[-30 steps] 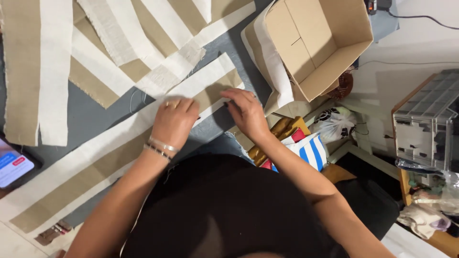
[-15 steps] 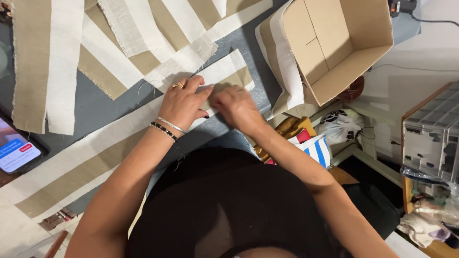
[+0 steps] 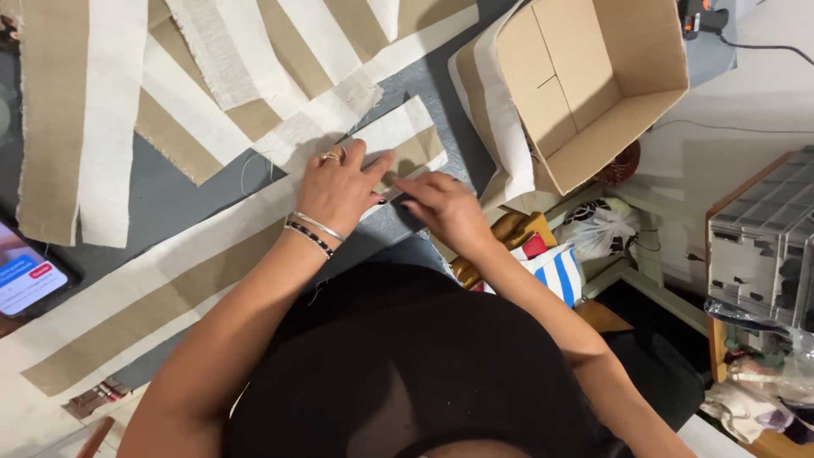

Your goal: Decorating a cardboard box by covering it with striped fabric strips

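Note:
A long strip of tan and white striped fabric (image 3: pixel 170 293) lies across the grey table (image 3: pixel 203 191), running from the lower left up to the middle. My left hand (image 3: pixel 339 188), with a ring and bracelets, presses flat on the strip near its far end. My right hand (image 3: pixel 441 208) sits just beside it, fingertips pinching the strip's edge at the table's rim. More striped fabric strips (image 3: pixel 254 68) are spread over the table beyond my hands.
An open empty cardboard box (image 3: pixel 593 76) stands at the upper right, with fabric draped on its left side. A phone with a lit screen (image 3: pixel 25 276) lies at the left edge. A grey plastic drawer unit (image 3: pixel 763 246) and bags sit lower right.
Both hands have shifted up along the strip toward its far end and come closer together. The view has tilted slightly.

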